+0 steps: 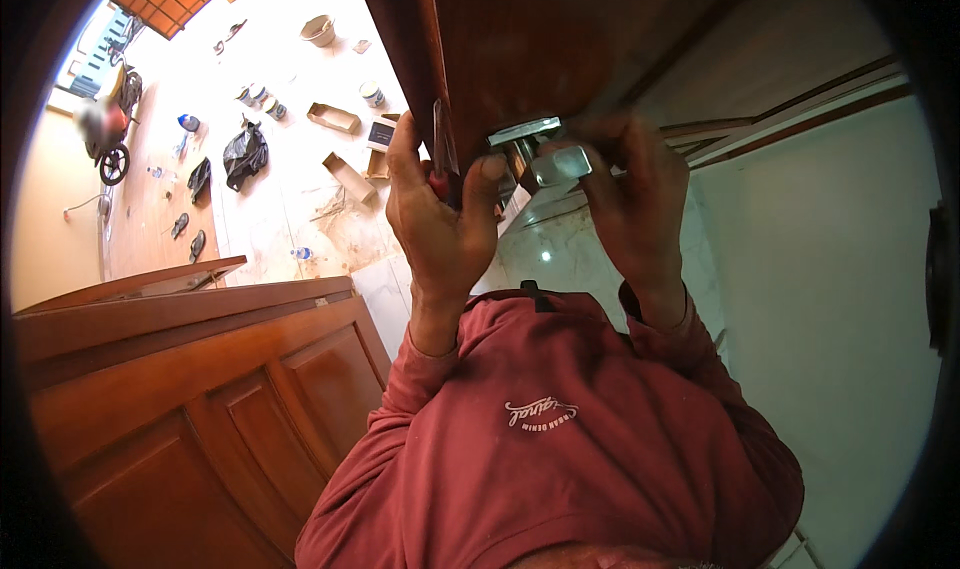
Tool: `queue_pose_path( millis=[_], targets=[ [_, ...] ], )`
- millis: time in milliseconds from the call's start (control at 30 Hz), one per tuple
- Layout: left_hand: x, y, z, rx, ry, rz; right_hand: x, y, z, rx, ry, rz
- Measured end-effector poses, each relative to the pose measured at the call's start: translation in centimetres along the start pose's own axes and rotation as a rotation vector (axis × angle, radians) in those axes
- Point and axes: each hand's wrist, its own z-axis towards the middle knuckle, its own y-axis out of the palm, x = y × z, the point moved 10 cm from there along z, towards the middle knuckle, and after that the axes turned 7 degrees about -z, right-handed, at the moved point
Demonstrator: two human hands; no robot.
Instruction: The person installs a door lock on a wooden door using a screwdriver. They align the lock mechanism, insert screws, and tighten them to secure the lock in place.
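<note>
A dark brown wooden door [520, 44] stands in front of me, its edge toward my left. On its face sits a shiny metal door handle [562, 166] with a plate behind it. My right hand [640, 194] is closed round the handle's lever, its fingers slightly blurred and partly hidden behind it. My left hand [440, 219] wraps round the door's edge, thumb near the handle and fingers on the far side. Between thumb and fingers a small red thing [438, 183] shows, mostly hidden; I cannot tell what it is. Above it a metal strip [440, 134] lies along the edge.
A second panelled door leaf [240, 409] stands at my left. Beyond it, the pale floor holds open cardboard boxes [348, 177], several tins [273, 107], a black plastic bag [245, 154], a bucket [318, 31] and sandals [197, 245]. A motorcycle [112, 129] is farther off. A pale wall [830, 269] rises at right.
</note>
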Motion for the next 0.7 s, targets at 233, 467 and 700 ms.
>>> queue_pose_path(
  millis=[233, 467, 700],
  targets=[
    [1.4, -0.5, 1.7, -0.114, 0.050, 0.155, -1.8, 0.0, 1.4, -0.007, -0.073, -0.308],
    [1.6, 0.1, 2.2, -0.003, 0.161, 0.178, -2.5, 0.2, 1.0, 0.103, -0.202, -0.355],
    [0.6, -0.3, 1.7, -0.039, -0.023, 0.122, -2.1, 0.4, 0.9, 0.062, -0.221, -0.239]
  ],
)
